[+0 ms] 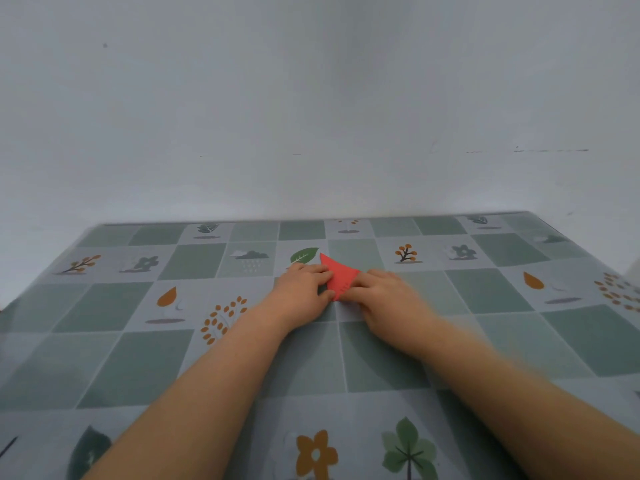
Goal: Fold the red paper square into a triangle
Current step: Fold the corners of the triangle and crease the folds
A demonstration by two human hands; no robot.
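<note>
Pale wall behind a counter (104, 358) with leaf-patterned squares. Mid-counter, red paper (337, 277) folded in a triangle, pinned flat between left hand (301, 292) and right hand (384, 296), fingers pressing its edges.

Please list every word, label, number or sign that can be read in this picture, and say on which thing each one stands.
There are none.
The red paper, held between the left hand and the right hand, bears only a row of faint marks, too small and blurred to read.
The tablecloth carries leaf, flower and cloud pictures, no letters.
</note>
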